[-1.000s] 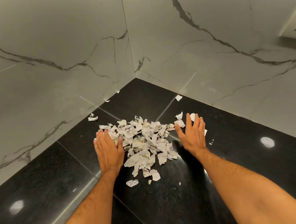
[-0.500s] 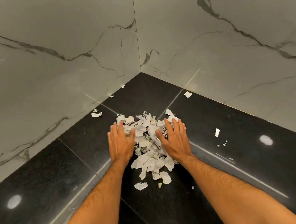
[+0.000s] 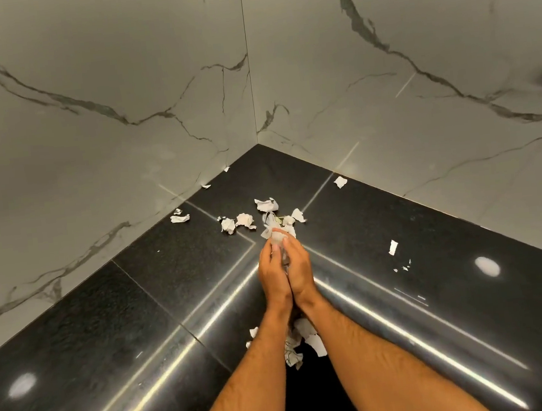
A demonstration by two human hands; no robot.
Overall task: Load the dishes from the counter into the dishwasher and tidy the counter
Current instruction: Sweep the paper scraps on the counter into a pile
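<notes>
My left hand (image 3: 273, 273) and my right hand (image 3: 299, 266) are pressed side by side over the black counter (image 3: 170, 282), with a bunch of torn paper scraps (image 3: 278, 236) squeezed between the palms. The fingers lie fairly straight and point toward the corner. Scraps stick out past the fingertips, and more scraps (image 3: 305, 335) spill out below the wrists. Most of the bunch is hidden between the hands.
Loose scraps lie on the counter beyond my hands: a crumpled piece (image 3: 266, 204), another (image 3: 244, 220), one by the left wall (image 3: 179, 218), one near the right wall (image 3: 340, 181) and a strip (image 3: 392, 247) to the right. Marble walls (image 3: 116, 87) close the corner.
My hands have swept inward from either side of the pile until they meet, gathering most of the scraps between them. A few pieces stayed behind on the counter.
</notes>
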